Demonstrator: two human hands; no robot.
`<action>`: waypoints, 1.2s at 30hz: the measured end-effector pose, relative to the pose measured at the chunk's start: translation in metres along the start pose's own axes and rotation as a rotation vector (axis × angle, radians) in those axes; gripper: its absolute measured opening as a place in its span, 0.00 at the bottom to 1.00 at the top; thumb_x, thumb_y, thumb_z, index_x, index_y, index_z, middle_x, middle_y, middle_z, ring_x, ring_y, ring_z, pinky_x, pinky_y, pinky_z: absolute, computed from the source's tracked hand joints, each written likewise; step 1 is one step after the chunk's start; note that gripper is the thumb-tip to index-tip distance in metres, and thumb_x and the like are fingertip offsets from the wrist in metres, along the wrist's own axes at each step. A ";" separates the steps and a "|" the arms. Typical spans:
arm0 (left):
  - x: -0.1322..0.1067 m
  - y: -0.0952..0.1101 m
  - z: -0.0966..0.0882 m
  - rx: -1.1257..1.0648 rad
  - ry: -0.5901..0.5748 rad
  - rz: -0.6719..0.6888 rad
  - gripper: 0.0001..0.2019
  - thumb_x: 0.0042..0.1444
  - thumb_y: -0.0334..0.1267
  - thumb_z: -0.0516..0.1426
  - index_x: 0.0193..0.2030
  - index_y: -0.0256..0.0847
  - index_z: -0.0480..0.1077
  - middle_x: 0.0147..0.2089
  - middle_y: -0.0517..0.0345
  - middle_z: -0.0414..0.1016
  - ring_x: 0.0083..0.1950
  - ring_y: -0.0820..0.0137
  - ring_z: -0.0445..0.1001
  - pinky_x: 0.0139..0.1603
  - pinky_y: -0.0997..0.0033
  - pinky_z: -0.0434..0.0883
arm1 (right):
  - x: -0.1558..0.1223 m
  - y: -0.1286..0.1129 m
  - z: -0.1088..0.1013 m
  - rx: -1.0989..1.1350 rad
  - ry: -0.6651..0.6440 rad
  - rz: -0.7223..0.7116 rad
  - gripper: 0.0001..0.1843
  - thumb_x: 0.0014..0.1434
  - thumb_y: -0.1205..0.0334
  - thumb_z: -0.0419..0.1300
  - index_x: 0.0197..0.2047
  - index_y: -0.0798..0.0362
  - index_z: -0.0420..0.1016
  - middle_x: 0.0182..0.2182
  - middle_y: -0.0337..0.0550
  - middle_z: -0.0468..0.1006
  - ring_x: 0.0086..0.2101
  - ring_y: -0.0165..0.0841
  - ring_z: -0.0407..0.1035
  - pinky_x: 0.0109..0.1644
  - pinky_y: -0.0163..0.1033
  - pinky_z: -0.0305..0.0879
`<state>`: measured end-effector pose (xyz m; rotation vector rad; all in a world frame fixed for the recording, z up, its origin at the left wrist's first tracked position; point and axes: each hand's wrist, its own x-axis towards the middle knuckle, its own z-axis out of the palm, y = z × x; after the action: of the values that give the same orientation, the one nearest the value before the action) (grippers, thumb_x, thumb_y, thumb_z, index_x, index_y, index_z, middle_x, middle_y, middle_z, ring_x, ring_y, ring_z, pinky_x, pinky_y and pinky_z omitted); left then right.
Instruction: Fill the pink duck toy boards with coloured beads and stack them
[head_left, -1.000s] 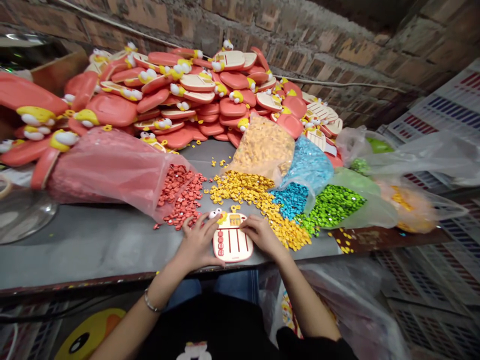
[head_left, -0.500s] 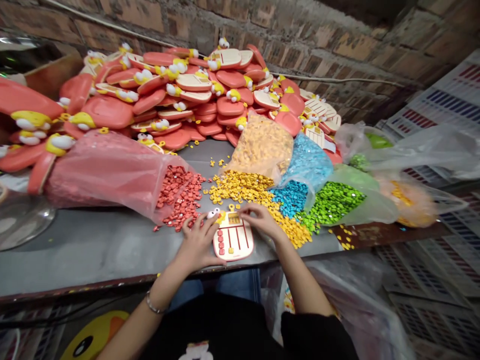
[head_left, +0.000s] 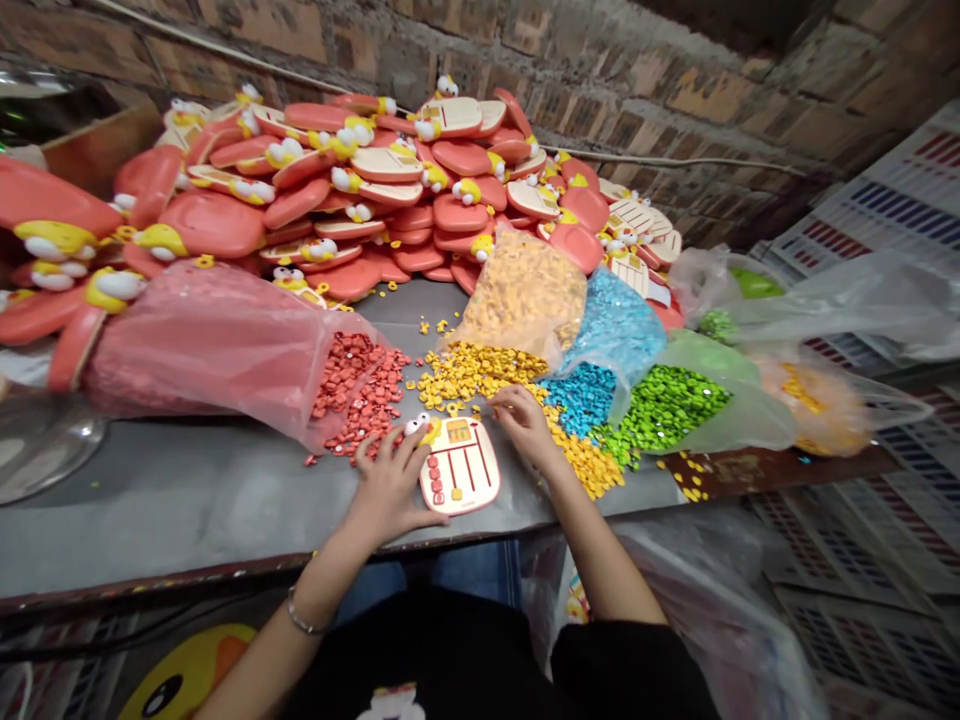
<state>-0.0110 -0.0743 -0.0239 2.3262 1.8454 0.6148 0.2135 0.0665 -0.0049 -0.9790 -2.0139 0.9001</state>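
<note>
A small cream toy abacus [head_left: 460, 467] with a duck head lies flat on the grey table [head_left: 187, 500] near its front edge. Several red beads sit in its left column. My left hand [head_left: 390, 480] rests beside the toy's left edge, fingers spread and touching it and the red beads [head_left: 360, 395]. My right hand [head_left: 525, 425] is at the edge of the yellow bead pile [head_left: 487, 380], fingers curled over the beads; what they hold is hidden.
A pink plastic bag [head_left: 210, 340] spills red beads. Bags of yellow-orange [head_left: 525, 290], blue [head_left: 611, 335] and green beads [head_left: 667, 405] lie to the right. A heap of red and cream duck toys [head_left: 375, 190] fills the back against a brick wall. Stacked crates [head_left: 885, 220] stand right.
My right hand left the toy's top right and moved up into the yellow beads. The toy and my left hand shifted slightly left and away from me.
</note>
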 end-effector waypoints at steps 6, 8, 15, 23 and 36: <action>0.000 0.002 -0.001 0.007 -0.002 0.002 0.43 0.36 0.68 0.64 0.57 0.43 0.68 0.67 0.42 0.62 0.66 0.40 0.54 0.61 0.38 0.44 | -0.015 -0.005 0.009 0.088 -0.003 0.000 0.05 0.62 0.61 0.58 0.40 0.49 0.74 0.39 0.44 0.75 0.41 0.36 0.71 0.45 0.42 0.71; 0.001 0.003 -0.002 0.007 -0.007 0.001 0.43 0.36 0.67 0.64 0.57 0.43 0.68 0.67 0.43 0.61 0.67 0.40 0.53 0.61 0.38 0.44 | -0.015 -0.001 0.017 -0.004 -0.051 -0.048 0.04 0.62 0.63 0.59 0.40 0.50 0.75 0.38 0.44 0.77 0.41 0.37 0.72 0.47 0.44 0.70; 0.001 0.004 -0.002 0.004 -0.016 -0.020 0.43 0.35 0.67 0.65 0.56 0.43 0.69 0.67 0.43 0.61 0.66 0.40 0.54 0.61 0.37 0.44 | -0.017 0.010 0.026 -0.310 -0.028 -0.253 0.06 0.61 0.67 0.58 0.35 0.50 0.77 0.40 0.48 0.77 0.44 0.41 0.67 0.50 0.50 0.66; 0.000 0.003 -0.002 -0.013 -0.022 -0.011 0.44 0.37 0.66 0.65 0.59 0.44 0.66 0.68 0.44 0.60 0.67 0.42 0.53 0.62 0.38 0.42 | -0.033 0.000 0.017 -0.194 -0.120 -0.237 0.06 0.62 0.68 0.58 0.35 0.52 0.76 0.33 0.46 0.77 0.38 0.38 0.69 0.43 0.44 0.67; 0.001 0.005 -0.004 0.003 -0.037 -0.017 0.43 0.36 0.65 0.66 0.58 0.43 0.67 0.68 0.44 0.61 0.67 0.42 0.53 0.62 0.38 0.44 | -0.020 -0.020 0.020 0.088 -0.595 -0.198 0.06 0.59 0.59 0.64 0.38 0.50 0.78 0.35 0.42 0.79 0.41 0.36 0.71 0.52 0.45 0.63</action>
<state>-0.0080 -0.0754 -0.0187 2.3052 1.8486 0.5635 0.1993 0.0344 -0.0048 -0.4772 -2.4763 1.2602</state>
